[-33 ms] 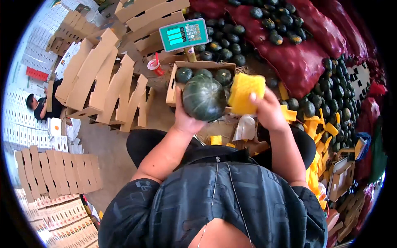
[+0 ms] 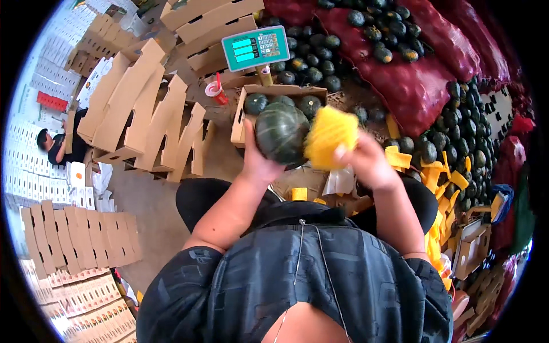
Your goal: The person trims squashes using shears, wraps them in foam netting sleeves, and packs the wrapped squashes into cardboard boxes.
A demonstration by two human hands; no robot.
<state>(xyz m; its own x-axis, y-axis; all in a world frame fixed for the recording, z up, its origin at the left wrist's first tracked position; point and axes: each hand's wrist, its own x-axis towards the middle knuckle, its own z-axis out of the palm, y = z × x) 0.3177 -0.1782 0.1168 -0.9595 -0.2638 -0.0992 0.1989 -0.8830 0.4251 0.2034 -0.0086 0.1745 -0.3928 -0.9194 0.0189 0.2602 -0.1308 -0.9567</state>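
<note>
Above your lap, you hold a dark green squash [image 2: 281,132] in your left hand [image 2: 258,163] and a yellow foam net sleeve [image 2: 330,137] in your right hand [image 2: 369,163].

Both your forearms rise from the lower edge and bend inward, so your hands meet in front of your chest, just before the open cardboard box [image 2: 239,121] that holds more squashes. The squash is round, dark green with faint pale stripes, and sits upright against your left palm; your left fingers curl up behind it, cupping it from below. The sleeve is bright yellow mesh foam, touching the squash's right side. Your right fingers are pressed together in a pinch on the sleeve's lower edge. A green-faced scale [image 2: 255,47] stands beyond the box.
</note>
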